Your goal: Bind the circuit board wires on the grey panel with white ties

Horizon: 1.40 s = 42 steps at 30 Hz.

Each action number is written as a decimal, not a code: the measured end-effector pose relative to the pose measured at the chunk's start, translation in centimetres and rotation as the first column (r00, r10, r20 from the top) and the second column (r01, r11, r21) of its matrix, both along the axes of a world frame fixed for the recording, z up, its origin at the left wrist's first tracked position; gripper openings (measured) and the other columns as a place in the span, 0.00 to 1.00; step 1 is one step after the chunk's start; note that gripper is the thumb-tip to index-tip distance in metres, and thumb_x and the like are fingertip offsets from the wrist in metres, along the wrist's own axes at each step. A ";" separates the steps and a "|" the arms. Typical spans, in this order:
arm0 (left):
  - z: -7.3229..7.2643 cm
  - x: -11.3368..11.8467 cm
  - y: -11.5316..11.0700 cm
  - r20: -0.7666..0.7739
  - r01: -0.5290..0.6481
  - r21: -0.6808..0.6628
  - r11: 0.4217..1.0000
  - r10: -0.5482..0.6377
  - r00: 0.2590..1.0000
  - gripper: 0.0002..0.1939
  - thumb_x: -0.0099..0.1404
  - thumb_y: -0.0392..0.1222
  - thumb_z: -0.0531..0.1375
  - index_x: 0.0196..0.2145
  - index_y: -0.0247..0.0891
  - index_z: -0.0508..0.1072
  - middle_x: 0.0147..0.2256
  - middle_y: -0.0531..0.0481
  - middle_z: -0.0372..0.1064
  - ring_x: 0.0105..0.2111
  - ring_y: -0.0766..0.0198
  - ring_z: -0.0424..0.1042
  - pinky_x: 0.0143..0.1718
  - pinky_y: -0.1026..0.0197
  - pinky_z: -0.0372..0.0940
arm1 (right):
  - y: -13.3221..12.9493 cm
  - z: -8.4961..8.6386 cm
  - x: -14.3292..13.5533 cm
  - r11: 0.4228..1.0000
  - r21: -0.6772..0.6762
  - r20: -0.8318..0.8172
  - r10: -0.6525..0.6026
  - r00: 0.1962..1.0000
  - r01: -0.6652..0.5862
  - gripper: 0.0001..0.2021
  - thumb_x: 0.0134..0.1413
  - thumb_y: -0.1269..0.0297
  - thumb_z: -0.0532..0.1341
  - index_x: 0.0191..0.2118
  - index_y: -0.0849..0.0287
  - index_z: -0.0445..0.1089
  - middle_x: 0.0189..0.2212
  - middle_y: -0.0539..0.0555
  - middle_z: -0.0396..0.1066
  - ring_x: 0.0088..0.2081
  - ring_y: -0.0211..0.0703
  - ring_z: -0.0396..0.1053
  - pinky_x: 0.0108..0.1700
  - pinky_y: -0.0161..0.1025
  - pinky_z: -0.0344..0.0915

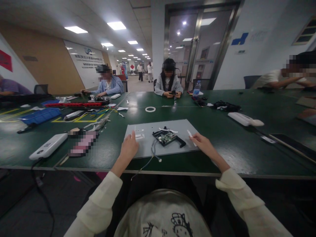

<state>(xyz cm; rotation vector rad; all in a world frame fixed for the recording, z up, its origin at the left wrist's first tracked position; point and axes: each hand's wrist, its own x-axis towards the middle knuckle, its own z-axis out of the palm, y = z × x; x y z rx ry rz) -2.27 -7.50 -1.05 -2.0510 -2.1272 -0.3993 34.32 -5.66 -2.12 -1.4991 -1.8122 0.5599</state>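
Observation:
A grey mat [170, 123] lies before me, with a circuit board [168, 137] in a black plastic frame near its middle. A curved white strip [170, 130] rests across the top of the frame. From the board's left side a grey cable [153, 148] runs down past the table edge, with a small white connector. My right hand [201, 142] pinches a short white strip [190, 135] over the mat's right side. On the left edge, my left hand [129, 146] has curled fingers beside small white labels [140, 135]; whatever they hold is too small to make out.
White power banks [49, 146] [243, 119] lie at both sides. A pink phone-like object [83, 144], a blue tray [40, 116] and loose cables are to the left. Beyond the mat sits a white ring [150, 109]. Other people sit around the green table [113, 148].

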 end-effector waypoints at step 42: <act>0.2 1.9 0.0 0.476 0.325 0.034 0.945 -0.301 0.826 0.42 0.57 0.44 0.58 0.63 0.32 0.42 0.55 0.33 0.57 0.55 0.50 0.60 0.53 0.51 0.57 | -2.9 -0.9 -7.5 0.973 0.130 0.185 0.164 0.969 -0.190 0.13 0.60 0.65 0.46 0.47 0.59 0.60 0.46 0.59 0.65 0.45 0.45 0.65 0.48 0.44 0.60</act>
